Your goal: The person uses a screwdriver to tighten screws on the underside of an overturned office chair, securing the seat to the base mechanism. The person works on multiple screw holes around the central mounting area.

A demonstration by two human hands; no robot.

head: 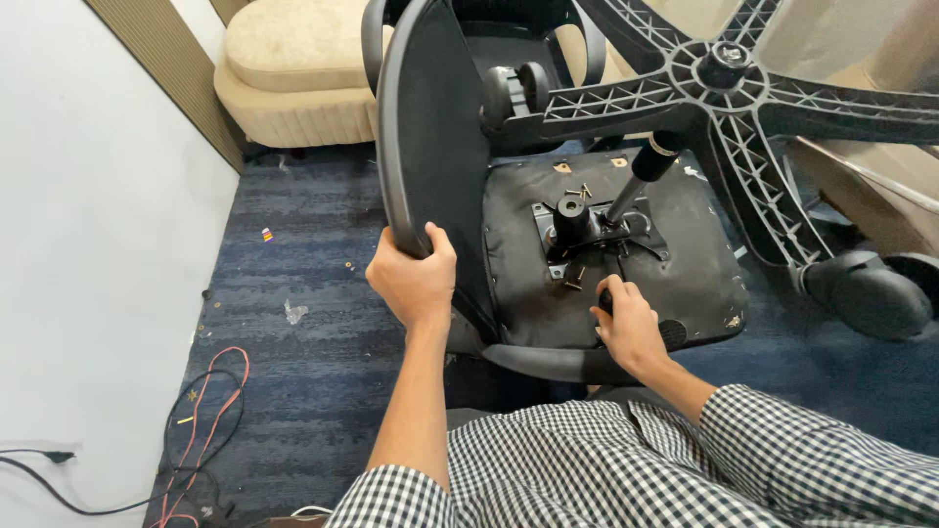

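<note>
An upturned black office chair lies in front of me. My left hand point(416, 279) grips the edge of its backrest point(430, 147). My right hand point(626, 328) is closed on a small black tool handle resting on the underside of the seat point(694, 284). Just beyond it sits the metal mounting plate point(597, 235) with the gas cylinder point(650, 166) leaning over it. Loose screws point(579, 192) lie on the seat bottom near the plate. The five-star base point(724, 78) with a caster point(514, 93) hangs above the seat.
A beige padded seat point(293, 68) stands at the back left. A white wall point(88, 244) runs along the left. Red and black cables point(205, 420) lie on the blue carpet point(303, 372) near it. A large caster point(866, 293) sits at the right.
</note>
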